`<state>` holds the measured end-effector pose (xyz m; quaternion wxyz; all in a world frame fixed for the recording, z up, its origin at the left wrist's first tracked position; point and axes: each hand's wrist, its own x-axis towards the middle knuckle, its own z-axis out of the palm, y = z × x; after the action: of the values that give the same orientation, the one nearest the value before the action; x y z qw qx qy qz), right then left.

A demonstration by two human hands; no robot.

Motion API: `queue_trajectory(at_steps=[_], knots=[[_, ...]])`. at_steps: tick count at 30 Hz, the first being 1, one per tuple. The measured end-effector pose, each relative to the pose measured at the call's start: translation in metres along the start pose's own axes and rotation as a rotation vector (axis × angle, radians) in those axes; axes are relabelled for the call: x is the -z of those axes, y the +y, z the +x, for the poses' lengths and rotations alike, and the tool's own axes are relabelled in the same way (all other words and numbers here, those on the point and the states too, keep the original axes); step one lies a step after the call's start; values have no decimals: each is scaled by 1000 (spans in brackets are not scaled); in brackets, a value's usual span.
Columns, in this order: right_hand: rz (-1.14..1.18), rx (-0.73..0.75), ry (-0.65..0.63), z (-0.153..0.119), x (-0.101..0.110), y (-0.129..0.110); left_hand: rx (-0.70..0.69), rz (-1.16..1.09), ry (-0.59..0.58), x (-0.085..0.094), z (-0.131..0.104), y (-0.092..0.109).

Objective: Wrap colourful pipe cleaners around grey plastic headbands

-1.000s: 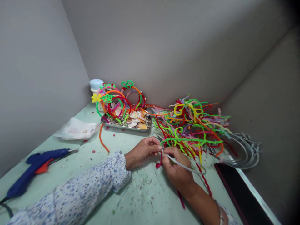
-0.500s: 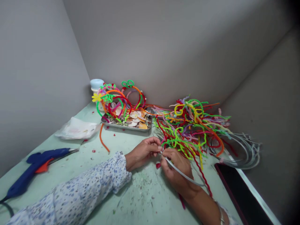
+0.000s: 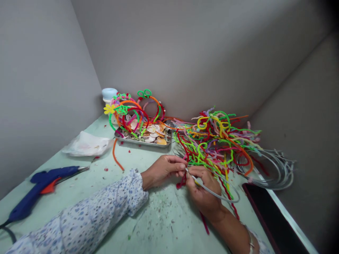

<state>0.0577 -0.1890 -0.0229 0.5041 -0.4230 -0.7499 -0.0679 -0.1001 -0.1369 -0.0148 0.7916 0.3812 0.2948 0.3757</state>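
Observation:
Both hands meet over the table in front of the pile of pipe cleaners (image 3: 215, 123). My left hand (image 3: 163, 170) pinches the near end of a thin grey headband (image 3: 225, 199) between thumb and fingers. Close beside it, my right hand (image 3: 205, 194) is closed on the same headband. The band curves over that hand and loops back behind it on the right. A dark red pipe cleaner (image 3: 181, 185) shows just below the fingertips; whether it is attached to the band I cannot tell. Something small and yellow shows within my right hand's grip.
A metal tray (image 3: 144, 143) of shell-like pieces stands at the back, with colourful pipe-cleaner headbands (image 3: 134, 111) on it. A blue glue gun (image 3: 39, 187) and a plastic bag (image 3: 86, 144) lie left. At right are a bundle of grey headbands (image 3: 280, 176) and a phone (image 3: 272, 218).
My hands have shifted slightly to the right. The headband's loop has swung into fuller view beyond my right hand, and more dark red shows beneath the fingertips.

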Motion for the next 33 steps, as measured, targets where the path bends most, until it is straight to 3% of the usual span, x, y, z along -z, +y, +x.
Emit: queue_trajectory(at_steps=[10, 18, 24, 28, 33], knots=[[52, -15, 55, 0, 2, 1, 34, 16, -91, 0, -2, 6], [59, -31, 58, -5, 0, 4, 12, 74, -67, -1, -1, 2], [67, -17, 46, -4, 1, 3, -85, 215, -28, 0, -1, 1], [65, -7, 44, -3, 1, 3, -88, 238, -81, -1, -2, 3], [64, -14, 39, -3, 1, 4, -97, 341, -30, 0, -2, 5]])
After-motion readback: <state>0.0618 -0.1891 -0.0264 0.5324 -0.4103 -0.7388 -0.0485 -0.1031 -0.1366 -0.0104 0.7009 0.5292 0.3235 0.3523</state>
